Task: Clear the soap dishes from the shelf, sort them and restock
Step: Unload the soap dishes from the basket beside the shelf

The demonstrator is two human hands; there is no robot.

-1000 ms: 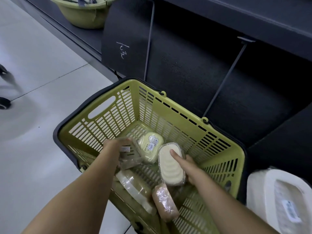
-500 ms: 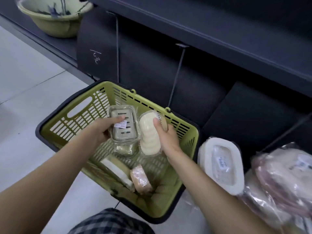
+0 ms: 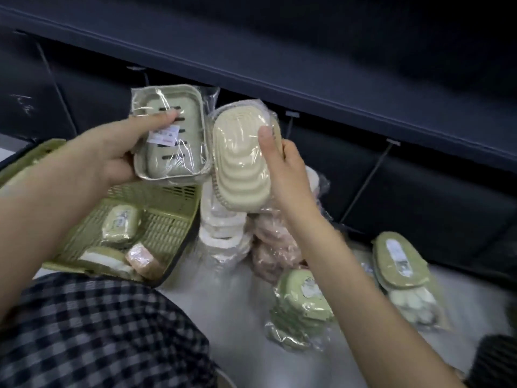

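My left hand (image 3: 112, 152) grips a green rectangular slotted soap dish (image 3: 173, 147) wrapped in clear plastic, thumb on its label. My right hand (image 3: 282, 169) holds a cream ribbed oval soap dish (image 3: 239, 163), also wrapped, thumb pressed on its top. Both dishes are raised side by side above the floor, in front of the dark shelf (image 3: 307, 74). Below left, the green basket (image 3: 167, 217) holds a green oval dish (image 3: 120, 224), a pink one (image 3: 142, 260) and a white-and-green one (image 3: 98, 256).
Sorted piles of wrapped soap dishes stand on the pale floor: white ones (image 3: 223, 233), pink ones (image 3: 277, 247), light green ones (image 3: 302, 298) and olive oval ones (image 3: 400, 261). My checked trouser knee (image 3: 98, 331) fills the lower left. Thin metal dividers (image 3: 369, 175) stand under the shelf.
Both hands lifted the two dishes out of the basket and carried them up and right. My view swung right, bringing the floor piles into sight.
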